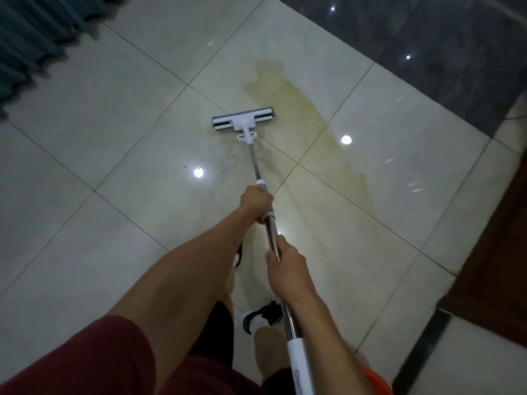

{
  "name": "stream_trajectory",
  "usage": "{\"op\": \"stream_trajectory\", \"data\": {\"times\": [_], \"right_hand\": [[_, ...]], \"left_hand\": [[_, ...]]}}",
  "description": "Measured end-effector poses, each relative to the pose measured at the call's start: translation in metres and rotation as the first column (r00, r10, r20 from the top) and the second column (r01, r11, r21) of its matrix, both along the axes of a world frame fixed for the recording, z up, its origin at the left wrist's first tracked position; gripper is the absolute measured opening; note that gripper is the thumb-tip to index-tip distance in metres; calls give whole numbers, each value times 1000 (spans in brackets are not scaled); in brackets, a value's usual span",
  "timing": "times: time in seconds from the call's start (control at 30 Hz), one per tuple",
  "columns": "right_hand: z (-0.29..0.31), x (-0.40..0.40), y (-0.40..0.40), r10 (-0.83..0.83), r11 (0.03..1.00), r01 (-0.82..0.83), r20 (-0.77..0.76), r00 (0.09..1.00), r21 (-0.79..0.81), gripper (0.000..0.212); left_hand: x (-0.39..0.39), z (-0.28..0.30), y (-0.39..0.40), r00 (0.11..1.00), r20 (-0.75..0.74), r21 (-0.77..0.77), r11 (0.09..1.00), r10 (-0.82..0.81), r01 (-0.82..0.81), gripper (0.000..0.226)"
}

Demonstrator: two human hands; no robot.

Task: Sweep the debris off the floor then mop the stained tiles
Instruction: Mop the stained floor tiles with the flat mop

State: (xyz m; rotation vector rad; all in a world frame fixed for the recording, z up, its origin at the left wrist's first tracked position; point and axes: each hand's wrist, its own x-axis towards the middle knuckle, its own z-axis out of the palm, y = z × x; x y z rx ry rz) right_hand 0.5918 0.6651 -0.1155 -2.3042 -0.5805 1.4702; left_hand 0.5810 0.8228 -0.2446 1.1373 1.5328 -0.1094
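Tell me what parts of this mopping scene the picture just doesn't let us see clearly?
All from the one head view:
- Orange tub: cut off by the bottom edge and hidden behind the right forearm, so its contents are unseen.
- Mop handle: its top end and printed label run off the bottom edge.
- Left shoe: mostly hidden behind the left forearm.
- Dark specks on the tile: too small to identify.
- Underside of the mop head: faces the floor.

Glossy, smooth pale floor tiles (119, 115) mirror the lamps. The mop pole (273, 235) is shiny metal between the two grips, with matt white plastic at its head (243, 120) beyond the forward grip.
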Motion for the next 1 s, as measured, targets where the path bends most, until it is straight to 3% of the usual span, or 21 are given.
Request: {"op": "stream_trajectory", "data": {"times": [0.1,0.17,0.33,0.43,0.7,0.77,1.0], "right_hand": [[-3,1,21,-27,1000,27,-3,1000,4,54],[-4,2,43,-42,999,42,-1,999,-1,57],[-17,10,133,-111,994,111,18,994,-7,57],[-30,24,204,-135,991,134,50,990,13,53],[-56,89,393,-203,978,199,58,977,65,38],[-60,108,429,-225,973,222,40,973,68,33],[-63,125,452,-292,956,292,4,957,-14,45]], "left_hand": [[3,-6,22,999,-10,36,999,-33,33,16],[5,-11,42,997,-7,55,995,-80,81,9],[20,-24,131,997,23,67,995,-73,71,9],[41,-26,203,997,53,58,997,-61,58,25],[116,-26,391,990,69,83,989,-125,119,23],[136,-26,426,984,75,84,984,-162,156,14],[160,-29,453,952,57,51,954,-300,297,7]]}}
